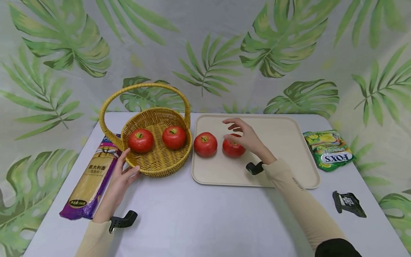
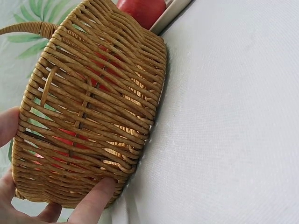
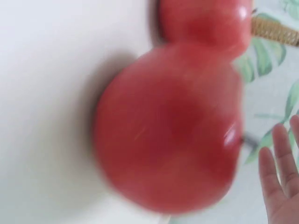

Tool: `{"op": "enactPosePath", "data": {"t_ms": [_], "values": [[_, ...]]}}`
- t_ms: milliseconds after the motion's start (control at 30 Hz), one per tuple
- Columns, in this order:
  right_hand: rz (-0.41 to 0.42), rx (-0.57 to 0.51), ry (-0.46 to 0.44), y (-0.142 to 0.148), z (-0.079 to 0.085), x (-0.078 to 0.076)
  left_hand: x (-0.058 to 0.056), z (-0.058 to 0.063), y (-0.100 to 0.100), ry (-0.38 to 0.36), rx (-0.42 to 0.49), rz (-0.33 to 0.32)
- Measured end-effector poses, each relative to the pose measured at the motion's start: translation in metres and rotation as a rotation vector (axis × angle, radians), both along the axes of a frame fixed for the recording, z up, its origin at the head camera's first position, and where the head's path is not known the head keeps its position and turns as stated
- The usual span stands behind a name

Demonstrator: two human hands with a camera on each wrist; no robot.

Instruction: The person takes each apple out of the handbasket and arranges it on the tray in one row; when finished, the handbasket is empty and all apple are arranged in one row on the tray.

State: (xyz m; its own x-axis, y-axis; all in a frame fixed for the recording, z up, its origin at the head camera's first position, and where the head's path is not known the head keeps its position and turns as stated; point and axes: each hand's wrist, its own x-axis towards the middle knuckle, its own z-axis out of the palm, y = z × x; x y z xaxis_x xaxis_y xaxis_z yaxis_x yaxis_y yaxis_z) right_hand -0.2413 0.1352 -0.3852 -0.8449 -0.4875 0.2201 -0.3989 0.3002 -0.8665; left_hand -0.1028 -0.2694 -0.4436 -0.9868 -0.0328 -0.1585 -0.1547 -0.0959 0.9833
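My left hand (image 1: 121,178) holds the yellow wicker basket (image 1: 163,170) at its left front, thumb and fingers spread around the wall and rim. In the left wrist view, a fingertip (image 2: 103,186) lies against the basket's woven side (image 2: 93,102). Two red apples, a left one (image 1: 141,140) and a right one (image 1: 174,137), sit inside. My right hand (image 1: 245,137) hovers at another red apple (image 1: 233,148) on the beige tray (image 1: 273,171), its fingers spread and loosely bent above it. One more apple (image 1: 205,144) lies left of that one, close to the basket.
A purple pack of pasta (image 1: 90,178) lies left of the basket, partly under my left arm. Right of the tray are a green Fox's bag (image 1: 330,150) and a small black wrapped packet (image 1: 348,204). A leaf-patterned cloth (image 1: 212,53) hangs behind the white table (image 1: 205,217).
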Motion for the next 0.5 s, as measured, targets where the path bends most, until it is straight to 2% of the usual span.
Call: {"op": "enactPosePath", "data": {"t_ms": [233,500], "values": [[0.082,-0.069,0.015,-0.034,-0.007,-0.013,0.001,0.0,0.001,0.008,0.008,-0.001],[0.223,-0.06,-0.003,-0.085,0.006,-0.009,0.002,-0.001,0.001,0.01,0.003,0.0]]}}
